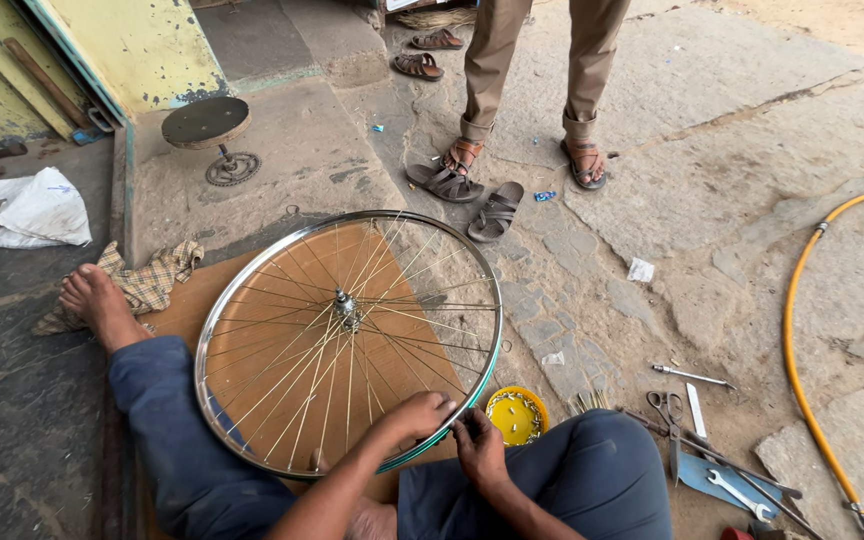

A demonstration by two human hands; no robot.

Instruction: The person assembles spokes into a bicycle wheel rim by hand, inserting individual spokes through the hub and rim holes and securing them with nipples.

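Both hands, left hand [414, 417] and right hand [477, 447], grip the wheel rim [252, 280].

A crumpled white plastic bag [37, 208] lies on the dark floor at far left; small white wrapper scraps [640, 269] dot the stone paving

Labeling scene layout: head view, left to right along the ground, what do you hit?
White cloth bag → checked rag → spoked bicycle wheel, with the left hand and right hand at its near rim → yellow dish → scissors → yellow hose.
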